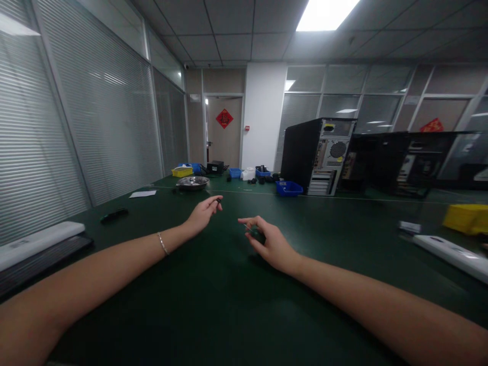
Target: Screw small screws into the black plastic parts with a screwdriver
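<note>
Above the green tabletop, my left hand (pixel 202 214) is closed in a pinch, its fingertips around a small dark piece (pixel 218 201) too small to name. A thin bracelet circles that wrist. My right hand (pixel 275 245) curls lower and to the right, apart from the left. Between its thumb and fingers shows a thin, pale, shaft-like tool (pixel 247 227); the rest of it is hidden in the hand, so its kind is unclear. A shiny metal bowl (pixel 192 183) stands beyond my left hand.
A black computer tower (pixel 301 152) stands back right, with a blue bin (pixel 288 188) before it. White paper (pixel 143 193) and a dark object (pixel 114 215) lie left. A keyboard (pixel 46 262) is at the left edge, a yellow bin (pixel 467 218) far right.
</note>
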Demonstrator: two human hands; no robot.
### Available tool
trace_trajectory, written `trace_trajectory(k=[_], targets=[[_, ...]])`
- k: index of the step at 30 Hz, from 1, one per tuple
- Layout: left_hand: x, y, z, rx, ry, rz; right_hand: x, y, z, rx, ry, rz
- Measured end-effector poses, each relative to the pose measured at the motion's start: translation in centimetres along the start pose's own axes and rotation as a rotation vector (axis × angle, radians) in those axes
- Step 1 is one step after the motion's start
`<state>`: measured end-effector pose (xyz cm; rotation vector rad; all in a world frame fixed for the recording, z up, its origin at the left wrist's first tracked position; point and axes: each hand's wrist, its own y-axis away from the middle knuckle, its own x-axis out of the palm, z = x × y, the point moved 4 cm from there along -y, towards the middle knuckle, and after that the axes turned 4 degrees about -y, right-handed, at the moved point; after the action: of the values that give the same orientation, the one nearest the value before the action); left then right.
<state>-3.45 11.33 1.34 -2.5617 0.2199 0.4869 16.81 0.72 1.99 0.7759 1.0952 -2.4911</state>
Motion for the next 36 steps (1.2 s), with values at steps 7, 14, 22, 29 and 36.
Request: trace_trajectory(k=[7, 14, 22, 29, 36], targets=[[-8.7, -2.8, 5.3, -0.13, -0.049, -0.384, 0.1, 0.1, 0.5, -0.046, 0.03, 0.095], [-11.4, -3.5, 7.5, -0.187, -0.04, -0.486, 0.1, 0.1, 0.5, -0.063, 0.068, 0.101], [-7.7, -2.6, 6.8, -0.242, 0.065, -0.205, -0.1, 0.1, 0.6, -0.036, 0.125, 0.113], [-2.8, -1.3, 4.1, -0.226, 0.131, 0.112, -0.1, -0.2, -0.3, -0.002, 0.129, 0.066], [1.0, 0.8, -0.3, -0.096, 0.122, 0.365, -0.4, -0.2, -1.0, 0.124, 0.141, 0.013]])
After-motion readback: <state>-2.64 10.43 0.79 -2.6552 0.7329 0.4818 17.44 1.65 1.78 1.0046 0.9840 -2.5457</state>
